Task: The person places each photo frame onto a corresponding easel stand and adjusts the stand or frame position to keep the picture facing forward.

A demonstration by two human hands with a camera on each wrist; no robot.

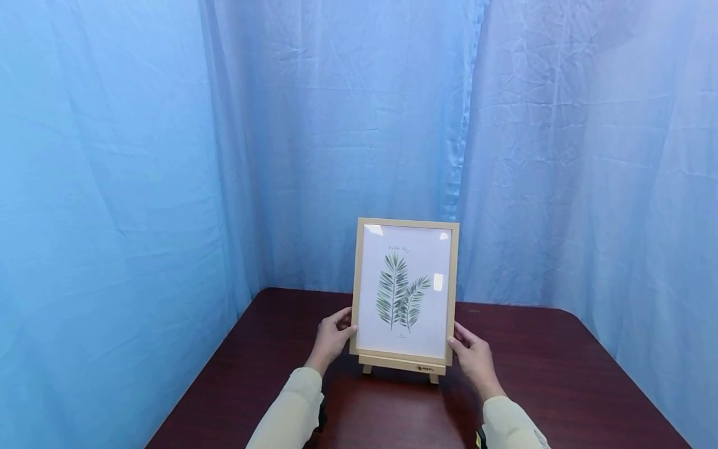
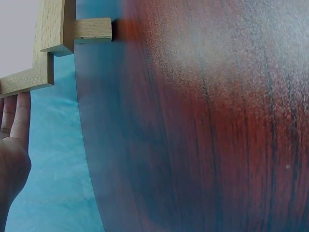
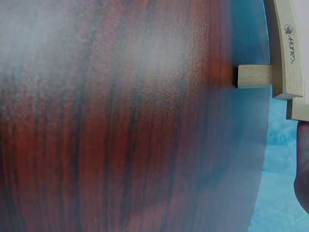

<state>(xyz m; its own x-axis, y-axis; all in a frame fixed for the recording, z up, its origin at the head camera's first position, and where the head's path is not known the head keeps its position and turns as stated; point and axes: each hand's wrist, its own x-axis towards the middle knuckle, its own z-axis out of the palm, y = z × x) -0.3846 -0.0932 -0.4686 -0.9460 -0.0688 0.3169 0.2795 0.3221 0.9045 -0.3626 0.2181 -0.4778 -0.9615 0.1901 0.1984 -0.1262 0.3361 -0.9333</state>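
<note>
A picture frame [image 1: 404, 293] in light wood, with green palm leaves printed on white, stands upright on a small wooden tabletop easel [image 1: 401, 365]. My left hand [image 1: 331, 340] grips its left edge near the lower corner, thumb at the front and fingers behind. On the opposite edge my right hand [image 1: 473, 358] holds the frame the same way. In the left wrist view the frame's corner [image 2: 41, 75] sits on the easel's ledge [image 2: 60, 24], above one short foot. The right wrist view shows the ledge [image 3: 285, 48] with a dark printed logo; most of the right hand is cut off there.
The dark red-brown wooden table [image 1: 269, 405] carries the easel near its middle. Blue curtains [image 1: 359, 125] hang behind the table and along both sides, close to its edges.
</note>
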